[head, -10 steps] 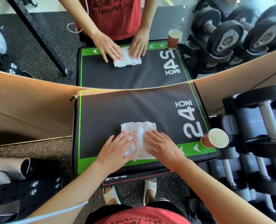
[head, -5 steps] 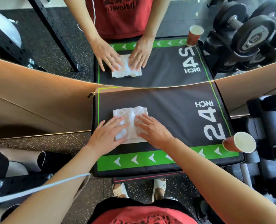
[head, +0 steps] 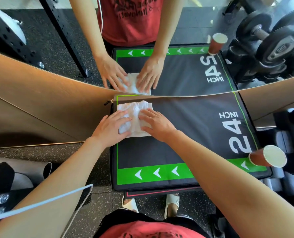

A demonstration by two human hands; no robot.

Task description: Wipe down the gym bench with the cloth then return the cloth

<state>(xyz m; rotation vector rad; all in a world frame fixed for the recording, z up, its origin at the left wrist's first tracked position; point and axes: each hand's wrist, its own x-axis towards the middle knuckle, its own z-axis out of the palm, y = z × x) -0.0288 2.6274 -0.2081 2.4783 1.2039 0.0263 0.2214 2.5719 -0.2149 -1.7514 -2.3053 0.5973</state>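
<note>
One worktop (head: 185,134), a black padded surface with a green border, white arrows and the marking "24 INCH", stands against a wall mirror (head: 177,31) over a wood-toned panel (head: 39,109). The floor (head: 91,152) is dark speckled rubber.

One white cloth (head: 136,107) lies crumpled at the far left corner of the worktop, close to the mirror edge. Two hands press on it side by side. The left hand (head: 111,128) lies flat with fingers (head: 120,117) extended and slightly spread across the near left part of the cloth. The right hand (head: 157,123) lies flat with fingers (head: 147,113) extended across the near right part. Neither hand curls round the cloth; the cloth projects beyond the fingertips toward the mirror.

One red paper cup (head: 267,156) sits at the near right corner of the worktop, well to the right of the right-hand fingers, its mouth facing the camera.

Black dumbbells (head: 290,127) rest to the right of the worktop; their number cannot be counted. One black perforated steel upright (head: 65,31) appears in the mirror, beyond the left-hand fingers. Two light sandals (head: 172,203) show on the floor below the near edge.
</note>
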